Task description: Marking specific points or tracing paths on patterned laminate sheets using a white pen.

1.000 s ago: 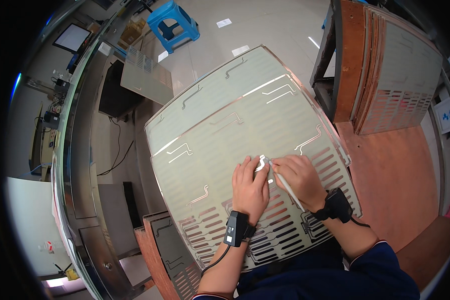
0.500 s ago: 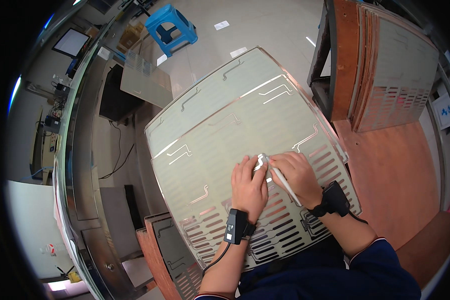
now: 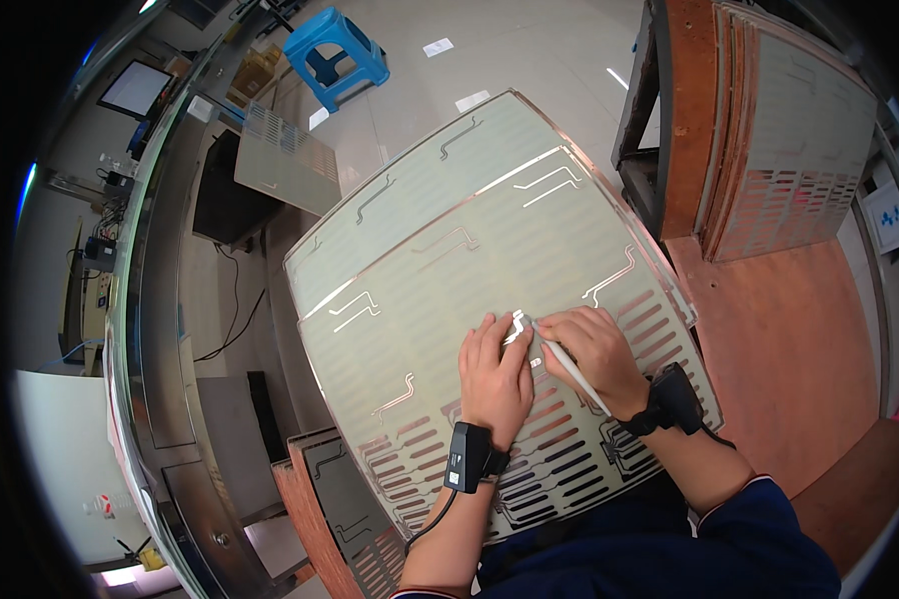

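Observation:
A large pale-green panel [image 3: 410,299] lies before me, marked with shiny copper-coloured bent traces and rows of slots. Flat on it rests my left hand [image 3: 496,377], its fingers stretched out beside a bright silvery trace [image 3: 517,321]. My right hand [image 3: 597,359] grips a slim white pen-shaped tool [image 3: 576,377], whose back end slants toward me. The tool's tip is close to that trace, by my left fingertips; whether it touches the surface I cannot tell. Another pale panel [image 3: 459,140] with similar traces shows beyond the far edge of the first.
To the right, several panels [image 3: 804,150] stand upright against a rack above a reddish-brown board [image 3: 779,349]. More panels lean at lower left beside a red-brown wooden edge [image 3: 315,519]. A metal-edged bench [image 3: 160,399] runs along the left, and a blue stool [image 3: 338,60] stands far off.
The tool tip and right fingers have drawn back slightly toward me, showing more of the silvery trace. My left hand stays nearly in place.

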A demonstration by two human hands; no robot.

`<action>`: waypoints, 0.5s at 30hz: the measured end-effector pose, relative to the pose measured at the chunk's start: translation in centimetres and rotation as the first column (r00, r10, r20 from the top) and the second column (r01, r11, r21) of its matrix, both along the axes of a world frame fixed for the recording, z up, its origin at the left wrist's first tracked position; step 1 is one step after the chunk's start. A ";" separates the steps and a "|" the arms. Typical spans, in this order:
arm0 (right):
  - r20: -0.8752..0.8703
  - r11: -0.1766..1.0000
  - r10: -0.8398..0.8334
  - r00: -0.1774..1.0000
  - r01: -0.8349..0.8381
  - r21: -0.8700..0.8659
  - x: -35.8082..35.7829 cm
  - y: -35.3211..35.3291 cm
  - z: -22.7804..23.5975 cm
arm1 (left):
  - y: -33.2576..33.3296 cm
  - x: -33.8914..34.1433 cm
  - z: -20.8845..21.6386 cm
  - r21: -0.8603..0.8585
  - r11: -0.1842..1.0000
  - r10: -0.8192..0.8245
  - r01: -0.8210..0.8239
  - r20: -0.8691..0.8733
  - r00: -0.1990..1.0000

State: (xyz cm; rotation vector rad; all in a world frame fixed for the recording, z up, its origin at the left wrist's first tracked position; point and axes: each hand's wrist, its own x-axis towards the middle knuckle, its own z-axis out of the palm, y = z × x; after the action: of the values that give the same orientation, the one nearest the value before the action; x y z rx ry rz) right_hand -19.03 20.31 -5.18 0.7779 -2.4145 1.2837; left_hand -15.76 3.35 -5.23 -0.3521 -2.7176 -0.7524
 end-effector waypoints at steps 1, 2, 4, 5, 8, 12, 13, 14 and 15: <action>0.001 1.000 0.000 1.000 0.000 0.000 -0.1 0.0 -0.1 | 0.0 0.0 0.1 0.000 1.000 0.000 0.000 0.000 1.000; 0.007 1.000 0.007 1.000 -0.007 -0.012 -0.1 0.1 -0.3 | 0.1 0.0 0.1 0.000 1.000 0.000 0.000 0.000 1.000; 0.014 1.000 0.015 1.000 -0.014 -0.025 -0.2 0.2 -0.3 | 0.0 0.0 -0.1 0.010 1.000 0.001 -0.001 -0.003 1.000; 0.016 1.000 0.005 1.000 -0.005 -0.009 -0.1 0.1 -0.3 | 0.0 0.0 -0.2 0.021 1.000 0.000 0.000 -0.008 1.000; 0.007 1.000 -0.016 1.000 0.016 0.009 -0.2 -0.2 -0.3 | -0.2 0.1 -0.3 0.083 0.997 0.005 -0.003 -0.029 1.000; 0.061 0.992 -0.002 0.998 0.009 -0.126 -0.6 0.2 -0.9 | -0.6 0.4 -0.7 0.302 0.951 0.078 -0.067 -0.023 0.997; 0.058 0.992 -0.002 0.998 0.009 -0.125 -0.6 0.4 -0.6 | -0.8 0.4 -0.5 0.412 0.903 0.121 -0.117 0.018 0.993; 0.092 0.991 0.019 0.996 -0.006 -0.134 -0.5 0.5 -0.3 | -0.9 0.3 -0.4 0.515 0.840 0.159 -0.169 0.064 0.985; 0.126 0.990 0.039 0.991 -0.021 -0.142 -0.5 0.6 -0.1 | -0.8 0.3 -0.3 0.524 0.834 0.172 -0.171 0.048 0.984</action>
State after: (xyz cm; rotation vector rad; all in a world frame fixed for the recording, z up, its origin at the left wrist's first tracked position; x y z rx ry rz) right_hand -19.49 20.95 -5.26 0.7155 -2.3856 1.5412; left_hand -15.50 2.60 -5.49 0.0229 -2.3609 -1.3868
